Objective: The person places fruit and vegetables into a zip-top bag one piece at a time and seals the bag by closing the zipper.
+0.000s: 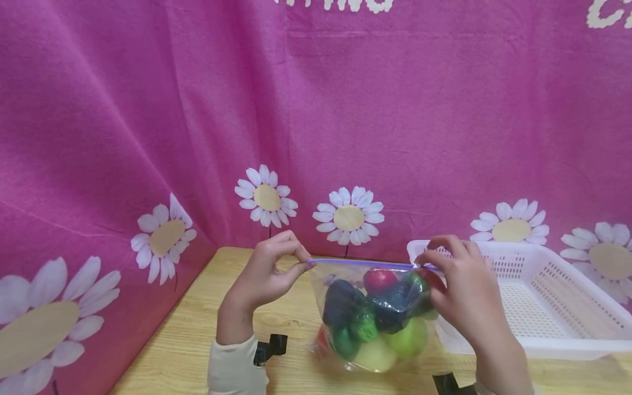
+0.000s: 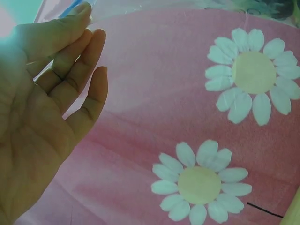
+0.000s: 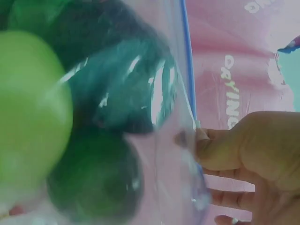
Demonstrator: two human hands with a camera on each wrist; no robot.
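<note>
A clear zip bag full of fruit and vegetables stands over the table, its purple-blue zip strip stretched along the top. My left hand pinches the strip's left end between thumb and fingertips. Near the right end, my right hand pinches the strip by a small pale slider. Through the plastic show a red round piece, dark pieces, a bumpy green one, a light green round one and a yellowish one.
A white slotted plastic basket sits to the right, partly behind my right hand. The wooden table meets a pink cloth backdrop printed with daisies at its back and left.
</note>
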